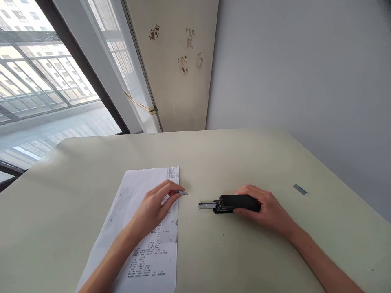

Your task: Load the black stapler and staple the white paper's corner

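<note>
A black stapler (240,202) lies on the table, gripped around its body by my right hand (259,205). Its metal staple tray (207,206) sticks out of the front, towards the left. Between the thumb and fingers of my left hand (160,201) is a short strip of staples (183,192), pointing right. That hand is over the printed paper sheets (128,211), a little left of the stapler's tray; strip and tray are apart. Whether staples sit inside the tray I cannot tell.
Another small grey strip (299,189), probably staples, rests on the pale table (232,158) at the right. A grey wall (299,81) borders the table's right side. At the left is a large window (45,81) with a railing outside.
</note>
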A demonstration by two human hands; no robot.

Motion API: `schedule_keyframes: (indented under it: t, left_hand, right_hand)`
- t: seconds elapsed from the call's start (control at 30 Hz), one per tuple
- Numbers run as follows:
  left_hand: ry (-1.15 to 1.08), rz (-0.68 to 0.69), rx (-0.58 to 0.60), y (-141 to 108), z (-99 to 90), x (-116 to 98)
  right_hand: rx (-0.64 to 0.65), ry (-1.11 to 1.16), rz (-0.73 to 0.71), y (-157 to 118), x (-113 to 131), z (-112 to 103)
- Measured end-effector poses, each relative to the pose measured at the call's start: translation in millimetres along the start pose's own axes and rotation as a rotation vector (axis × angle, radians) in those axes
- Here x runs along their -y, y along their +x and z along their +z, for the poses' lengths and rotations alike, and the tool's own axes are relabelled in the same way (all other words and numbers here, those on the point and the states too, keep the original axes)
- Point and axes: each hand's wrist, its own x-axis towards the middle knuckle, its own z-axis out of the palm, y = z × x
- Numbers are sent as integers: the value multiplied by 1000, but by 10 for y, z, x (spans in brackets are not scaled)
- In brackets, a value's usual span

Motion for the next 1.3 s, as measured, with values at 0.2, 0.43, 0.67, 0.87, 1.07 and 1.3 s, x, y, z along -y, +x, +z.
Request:
schedule_keyframes:
  t: [0.2, 0.43, 0.67, 0.87, 1.07, 1.3]
  left_hand:
    - [-70, -3, -19, 10, 14, -72]
    - [-57, 223, -144, -37, 118, -187]
    - [150, 598, -81, -151, 226, -372]
    - [134, 745, -146, -118, 319, -543]
    - [157, 746, -143, -107, 364, -511]
    - [172, 739, -117, -117, 357, -492]
  right_hand:
    - [6, -39, -12, -1, -23, -4]
    - [-107, -105, -6, -68, 41, -6]
    - [-281, -301, -343, -98, 269, 127]
    - [-283, -323, -511, -94, 475, 231]
    - [-234, -330, -523, -69, 504, 274]
    - [-227, -298, -500, -71, 514, 259]
